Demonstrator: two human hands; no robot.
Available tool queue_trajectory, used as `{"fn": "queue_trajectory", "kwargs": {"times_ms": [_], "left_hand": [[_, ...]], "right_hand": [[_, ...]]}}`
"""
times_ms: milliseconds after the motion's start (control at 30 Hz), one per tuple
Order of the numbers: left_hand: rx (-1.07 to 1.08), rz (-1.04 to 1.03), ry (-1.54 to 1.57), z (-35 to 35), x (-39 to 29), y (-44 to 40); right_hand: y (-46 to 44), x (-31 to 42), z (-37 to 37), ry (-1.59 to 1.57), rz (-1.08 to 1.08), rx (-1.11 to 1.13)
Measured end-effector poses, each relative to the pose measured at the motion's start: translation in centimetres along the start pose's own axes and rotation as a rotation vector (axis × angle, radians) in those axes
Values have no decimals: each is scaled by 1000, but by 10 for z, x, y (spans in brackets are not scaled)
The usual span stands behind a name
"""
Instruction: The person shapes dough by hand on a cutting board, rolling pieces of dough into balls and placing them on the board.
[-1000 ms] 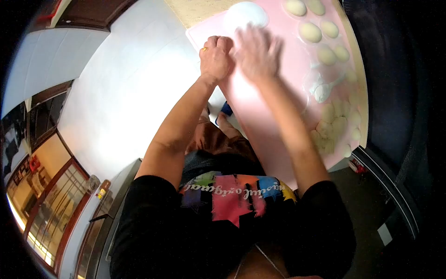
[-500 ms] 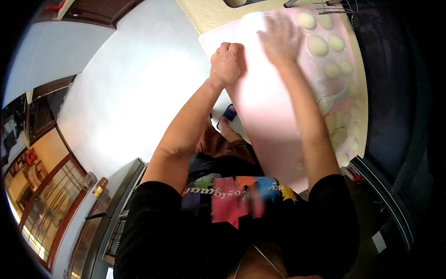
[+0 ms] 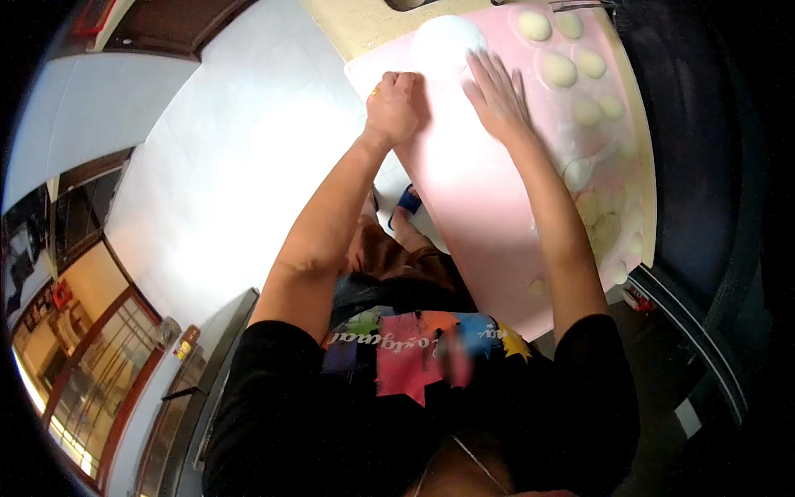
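A flat, round white sheet of dough (image 3: 450,41) lies near the far end of the pink mat (image 3: 480,215). My right hand (image 3: 502,101) is open, palm down with fingers stretched out, its fingertips at the near right edge of the dough sheet. My left hand (image 3: 392,109), with a ring on one finger, is closed at the left edge of the mat. Its curled fingers hide whatever they may hold. Several pale dough balls (image 3: 560,69) sit in rows along the mat's right side, beyond my right hand.
A pale worktop (image 3: 358,29) borders the mat at the far end. Nearer along the right side lie more dough pieces (image 3: 607,232) and a pale, rounded utensil-like thing (image 3: 577,174). A dark appliance-like surface (image 3: 687,149) stands to the right. White floor (image 3: 248,149) spreads at left.
My right hand, blurred earlier over the dough sheet, has drawn back toward me and flattened out. More of the round sheet shows now. My left hand stays closed at the mat's edge.
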State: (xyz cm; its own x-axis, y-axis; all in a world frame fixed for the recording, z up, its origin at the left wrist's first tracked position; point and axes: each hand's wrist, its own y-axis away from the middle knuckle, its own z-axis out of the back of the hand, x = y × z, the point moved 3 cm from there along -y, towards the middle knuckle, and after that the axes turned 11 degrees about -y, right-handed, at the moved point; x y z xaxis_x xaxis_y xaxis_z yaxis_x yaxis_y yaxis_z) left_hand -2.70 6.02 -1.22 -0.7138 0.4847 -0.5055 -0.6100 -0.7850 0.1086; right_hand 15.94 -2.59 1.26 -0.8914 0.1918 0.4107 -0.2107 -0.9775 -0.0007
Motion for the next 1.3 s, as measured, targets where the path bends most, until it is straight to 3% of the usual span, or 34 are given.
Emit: {"fn": "queue_trajectory", "kwargs": {"times_ms": [200,300,367,400,467,600,667,700,767,800,833,933,1000,1033,1133,1167,1233,1300], "left_hand": [[-12,-10,23,-6,7,-4],[-35,-3,-24,-7,14,-8],[-35,-11,-11,-8,21,-10],[-42,-14,3,-7,24,-10],[-41,-13,-9,-7,26,-10],[-5,-4,0,0,24,-10],[-42,-20,-22,-5,27,-11],[-76,-32,-42,-8,28,-10],[-78,-34,-25,-9,28,-10],[-88,-44,-3,-8,27,-11],[-95,-46,-5,-8,26,-11],[-96,-11,-8,-8,29,-14],[-100,-44,6,-8,26,-10],[-101,-45,7,-6,24,-9],[-22,6,-31,-1,25,-9],[-29,5,-34,-1,24,-9],[-33,9,-38,0,26,-9],[-33,-27,-23,2,27,-9]], "right_hand": [[153,-21,-7,-216,86,-164],[158,-10,-18,-376,127,-296],[143,4,-13,-483,28,-434],[136,3,-10,-488,23,-437],[123,4,-15,-279,75,-233],[135,1,-32,-348,52,-353],[134,5,-48,-1222,-289,-578],[129,11,-45,-1226,-290,-574],[114,31,-21,-806,-90,-548],[108,34,-21,-719,-84,-418],[107,23,-24,-343,7,-208],[110,27,-17,-327,61,-209],[119,25,-14,-983,-245,-430],[121,19,-16,-982,-245,-431],[115,17,-14,-598,-152,-363],[111,18,-14,-598,-152,-363],[94,45,2,-221,206,-261],[90,45,-4,-142,245,-197]]}}
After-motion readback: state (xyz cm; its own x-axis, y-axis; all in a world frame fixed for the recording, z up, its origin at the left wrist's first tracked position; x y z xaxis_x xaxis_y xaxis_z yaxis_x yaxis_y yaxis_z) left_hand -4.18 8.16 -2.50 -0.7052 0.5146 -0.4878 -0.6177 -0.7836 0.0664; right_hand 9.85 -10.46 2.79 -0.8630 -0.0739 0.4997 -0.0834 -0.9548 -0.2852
